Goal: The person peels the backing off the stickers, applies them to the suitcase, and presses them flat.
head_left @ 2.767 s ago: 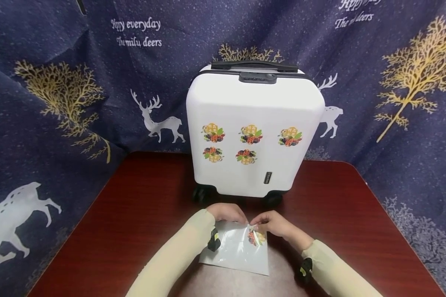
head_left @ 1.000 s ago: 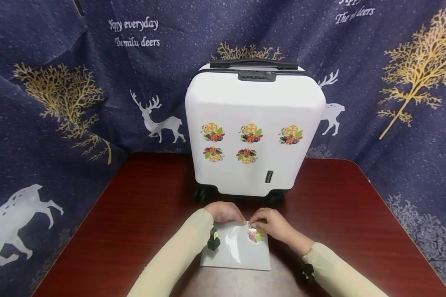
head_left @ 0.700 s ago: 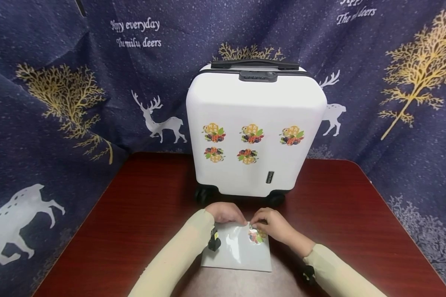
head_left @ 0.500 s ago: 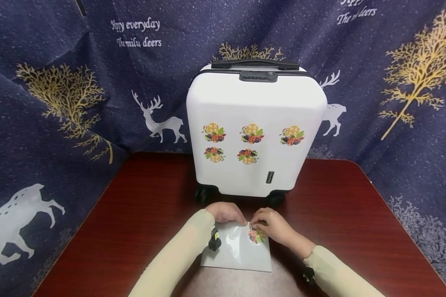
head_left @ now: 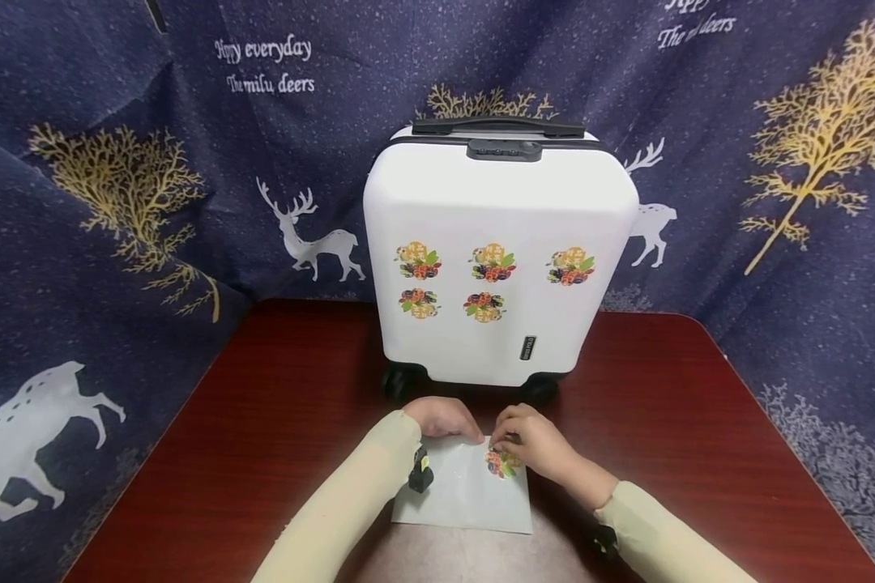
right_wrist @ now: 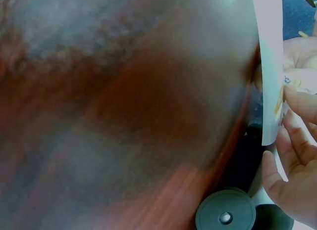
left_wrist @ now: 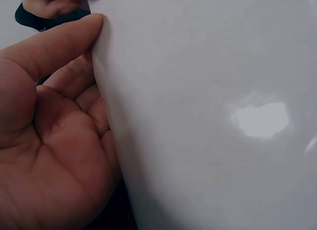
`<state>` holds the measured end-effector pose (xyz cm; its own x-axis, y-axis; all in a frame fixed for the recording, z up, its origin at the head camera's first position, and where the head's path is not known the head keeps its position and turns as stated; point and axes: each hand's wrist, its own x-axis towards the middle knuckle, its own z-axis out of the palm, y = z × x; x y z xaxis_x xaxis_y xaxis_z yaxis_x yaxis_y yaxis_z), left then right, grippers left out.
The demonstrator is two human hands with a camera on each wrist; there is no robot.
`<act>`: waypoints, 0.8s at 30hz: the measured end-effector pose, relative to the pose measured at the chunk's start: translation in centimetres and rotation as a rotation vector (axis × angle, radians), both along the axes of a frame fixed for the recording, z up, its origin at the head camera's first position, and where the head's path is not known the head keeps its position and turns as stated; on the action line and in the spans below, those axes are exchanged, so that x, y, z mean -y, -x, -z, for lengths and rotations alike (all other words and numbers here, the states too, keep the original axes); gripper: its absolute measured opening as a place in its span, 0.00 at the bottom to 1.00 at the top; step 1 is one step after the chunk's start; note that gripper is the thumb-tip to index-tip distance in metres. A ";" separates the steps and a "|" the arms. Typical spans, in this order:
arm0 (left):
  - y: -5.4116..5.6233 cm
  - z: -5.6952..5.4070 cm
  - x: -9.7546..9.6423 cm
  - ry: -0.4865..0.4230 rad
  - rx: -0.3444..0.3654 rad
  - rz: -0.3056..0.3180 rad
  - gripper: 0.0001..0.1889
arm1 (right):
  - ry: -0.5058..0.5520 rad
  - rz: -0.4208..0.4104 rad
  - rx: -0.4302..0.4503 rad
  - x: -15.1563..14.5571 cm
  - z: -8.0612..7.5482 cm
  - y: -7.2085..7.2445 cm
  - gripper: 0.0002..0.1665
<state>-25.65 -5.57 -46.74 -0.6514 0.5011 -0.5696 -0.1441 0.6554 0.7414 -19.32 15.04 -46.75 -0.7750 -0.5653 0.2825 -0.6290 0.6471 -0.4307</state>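
A glossy white sticker sheet [head_left: 455, 494] is held up near the table's front, with one colourful fruit sticker [head_left: 501, 465] at its upper right corner. My left hand [head_left: 445, 417] grips the sheet's far edge; in the left wrist view the thumb [left_wrist: 74, 39] lies on its front and the fingers curl behind. My right hand [head_left: 535, 441] pinches at the sticker's upper edge with thumb and forefinger, partly covering it. In the right wrist view the sheet [right_wrist: 270, 67] appears edge-on beside the right fingers [right_wrist: 299, 136].
A white suitcase [head_left: 496, 194] stands upright behind the hands on black wheels [head_left: 404, 380], with several matching fruit stickers [head_left: 493, 264] in two rows on its front. It stands on a reddish-brown table [head_left: 299, 380] before a dark blue deer-patterned cloth [head_left: 321, 146].
My right fingers have shifted slightly right and away from the left hand, along the sticker's upper edge. The glare on the sheet has faded as it tilts. My left hand keeps its grip.
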 end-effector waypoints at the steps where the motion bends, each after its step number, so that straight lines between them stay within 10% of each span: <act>1: 0.0 0.0 0.0 0.001 0.003 -0.001 0.16 | -0.006 0.000 -0.006 0.0 -0.1 0.0 0.07; 13: -0.1 -0.2 0.0 0.001 -0.007 0.002 0.16 | -0.029 -0.020 -0.042 -0.2 -0.7 0.0 0.09; 24: -0.4 -0.3 -0.1 -0.011 -0.016 -0.001 0.16 | 0.010 -0.078 0.102 -0.5 -1.7 0.4 0.09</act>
<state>-25.25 -5.51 -46.40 -0.6611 0.5066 -0.5534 -0.1327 0.6470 0.7508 -19.74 15.55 -45.10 -0.7536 -0.6226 0.2107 -0.6302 0.5933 -0.5009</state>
